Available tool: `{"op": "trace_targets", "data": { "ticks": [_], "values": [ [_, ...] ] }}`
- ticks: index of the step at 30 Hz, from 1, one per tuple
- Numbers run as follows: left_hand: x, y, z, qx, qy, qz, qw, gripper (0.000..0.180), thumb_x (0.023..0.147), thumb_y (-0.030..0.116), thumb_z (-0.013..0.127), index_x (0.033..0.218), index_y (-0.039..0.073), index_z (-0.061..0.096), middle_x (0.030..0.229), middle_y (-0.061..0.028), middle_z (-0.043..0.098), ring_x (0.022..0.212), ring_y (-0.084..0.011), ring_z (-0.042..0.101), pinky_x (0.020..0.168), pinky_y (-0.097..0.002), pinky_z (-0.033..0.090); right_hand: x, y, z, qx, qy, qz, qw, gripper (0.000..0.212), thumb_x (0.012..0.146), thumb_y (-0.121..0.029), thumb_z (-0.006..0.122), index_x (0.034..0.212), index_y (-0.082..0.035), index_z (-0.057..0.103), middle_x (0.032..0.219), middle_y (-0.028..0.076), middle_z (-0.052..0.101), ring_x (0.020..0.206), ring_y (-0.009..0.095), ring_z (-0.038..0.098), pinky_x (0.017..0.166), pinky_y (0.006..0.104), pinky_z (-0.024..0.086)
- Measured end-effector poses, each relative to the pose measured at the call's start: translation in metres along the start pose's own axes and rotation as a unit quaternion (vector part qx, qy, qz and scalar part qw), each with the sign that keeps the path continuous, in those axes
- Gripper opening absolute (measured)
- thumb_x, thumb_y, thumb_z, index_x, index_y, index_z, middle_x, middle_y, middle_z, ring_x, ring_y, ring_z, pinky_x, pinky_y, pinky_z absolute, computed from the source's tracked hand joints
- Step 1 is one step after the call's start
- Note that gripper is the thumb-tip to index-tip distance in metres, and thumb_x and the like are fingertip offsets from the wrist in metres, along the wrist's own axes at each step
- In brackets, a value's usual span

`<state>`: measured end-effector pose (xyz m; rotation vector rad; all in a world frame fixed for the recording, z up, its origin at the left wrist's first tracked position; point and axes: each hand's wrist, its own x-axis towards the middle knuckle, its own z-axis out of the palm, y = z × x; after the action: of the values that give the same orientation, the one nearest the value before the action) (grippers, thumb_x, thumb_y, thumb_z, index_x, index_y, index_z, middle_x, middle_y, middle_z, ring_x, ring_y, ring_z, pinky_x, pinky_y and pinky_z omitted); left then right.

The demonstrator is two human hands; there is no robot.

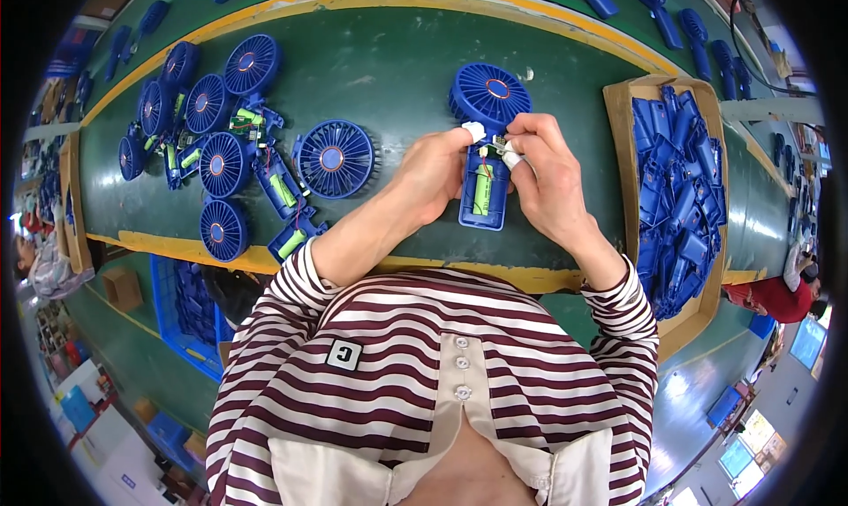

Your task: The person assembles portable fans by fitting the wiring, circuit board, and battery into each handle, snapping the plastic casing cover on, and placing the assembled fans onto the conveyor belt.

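A blue handheld fan (490, 100) lies before me on the green bench, its round grille pointing away from me. Its handle has no cover, so a green battery cell (483, 191) and thin red wires show inside. My left hand (426, 177) is closed on the fan's neck from the left, a white cover on its thumb tip. From the right, my right hand (552, 184) pinches at a small circuit board (499, 141) at the top of the handle; white covers its thumb tip too. The fingertips partly hide the board.
Several opened fans (223, 165) with exposed batteries crowd the bench to the left, and one fan head (333, 159) lies nearest my left forearm. A cardboard box (621, 153) of blue plastic shells stands at the right. A blue crate (168, 307) sits below the bench's yellow edge.
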<state>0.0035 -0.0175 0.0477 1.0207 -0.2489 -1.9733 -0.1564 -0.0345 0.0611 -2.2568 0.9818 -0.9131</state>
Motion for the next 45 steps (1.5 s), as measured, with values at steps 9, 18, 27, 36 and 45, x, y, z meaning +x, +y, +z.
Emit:
{"op": "trace_targets", "data": {
  "ticks": [9, 18, 27, 36, 45],
  "values": [
    [0.000, 0.000, -0.001, 0.010, -0.001, 0.003, 1.000, 0.027, 0.087, 0.019, 0.041, 0.096, -0.004, 0.051, 0.085, -0.0150, 0.059, 0.071, -0.0276, 0.062, 0.058, -0.0372, 0.052, 0.000, 0.001, 0.003, 0.015, -0.006, 0.008, 1.000, 0.019, 0.065, 0.013, 0.051, 0.082, 0.006, 0.050, 0.095, 0.015, 0.048, 0.083, 0.031, 0.052, 0.068, 0.0352, 0.045],
    [0.002, -0.006, -0.008, 0.034, 0.016, 0.002, 0.999, 0.024, 0.086, 0.020, 0.043, 0.091, 0.000, 0.054, 0.078, -0.0087, 0.058, 0.063, -0.0168, 0.058, 0.055, -0.0330, 0.049, -0.001, -0.003, 0.004, -0.105, -0.035, -0.063, 0.992, 0.025, 0.059, 0.011, 0.055, 0.084, 0.006, 0.050, 0.100, 0.016, 0.049, 0.086, 0.031, 0.052, 0.068, 0.0359, 0.047],
    [-0.002, -0.005, -0.010, 0.040, 0.019, -0.020, 0.999, 0.023, 0.085, 0.021, 0.044, 0.094, 0.003, 0.056, 0.084, -0.0058, 0.059, 0.070, -0.0143, 0.057, 0.063, -0.0284, 0.047, -0.004, -0.005, 0.008, -0.149, -0.062, -0.067, 0.985, 0.028, 0.059, 0.013, 0.053, 0.087, 0.009, 0.051, 0.098, 0.017, 0.049, 0.086, 0.032, 0.053, 0.069, 0.0349, 0.047],
    [0.001, -0.010, -0.020, 0.133, 0.001, 0.003, 0.991, 0.010, 0.081, 0.012, 0.059, 0.085, 0.003, 0.062, 0.077, -0.0030, 0.062, 0.066, -0.0096, 0.059, 0.060, -0.0240, 0.049, -0.004, 0.000, 0.013, -0.171, -0.069, -0.102, 0.977, 0.023, 0.061, 0.002, 0.054, 0.084, 0.008, 0.051, 0.101, 0.015, 0.047, 0.084, 0.029, 0.050, 0.068, 0.0356, 0.046],
    [0.005, -0.024, -0.019, 0.137, 0.004, 0.028, 0.990, 0.012, 0.082, 0.006, 0.055, 0.089, -0.002, 0.060, 0.080, -0.0063, 0.062, 0.067, -0.0123, 0.060, 0.058, -0.0264, 0.051, -0.012, -0.001, 0.014, -0.172, -0.082, -0.090, 0.978, 0.026, 0.059, 0.001, 0.054, 0.084, 0.009, 0.051, 0.102, 0.018, 0.047, 0.085, 0.031, 0.050, 0.071, 0.0370, 0.046]
  ]
}}
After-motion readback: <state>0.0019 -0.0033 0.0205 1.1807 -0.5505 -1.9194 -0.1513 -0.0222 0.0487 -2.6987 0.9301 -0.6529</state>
